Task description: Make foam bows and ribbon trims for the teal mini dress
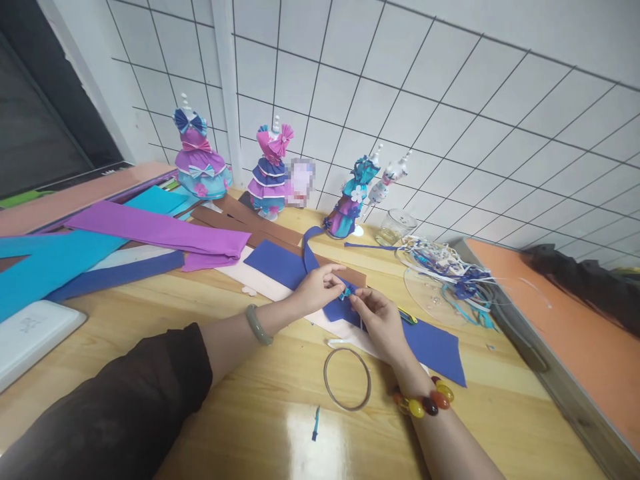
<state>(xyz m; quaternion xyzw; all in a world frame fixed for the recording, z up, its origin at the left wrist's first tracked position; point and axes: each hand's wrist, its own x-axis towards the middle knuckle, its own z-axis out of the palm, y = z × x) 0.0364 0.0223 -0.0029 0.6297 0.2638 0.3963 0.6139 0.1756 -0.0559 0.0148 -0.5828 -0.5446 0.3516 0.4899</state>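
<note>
The small blue piece [346, 292], with some blue-green on it, is up between the two hands, over a flat dark blue strip [434, 347] on the shiny wood desk [250, 427]. It looks soft and crinkly, and is too tiny to see well. The left hand [320, 288] comes in from the side, and its thumb and first finger pinch the piece. The right hand [383, 323] bends in from the other side and pinches it too, fingertips close together. A thin round ring [351, 407] lies near the right hand. Dolls' dresses with frills and bows stand by the tile wall [450, 127].
</note>
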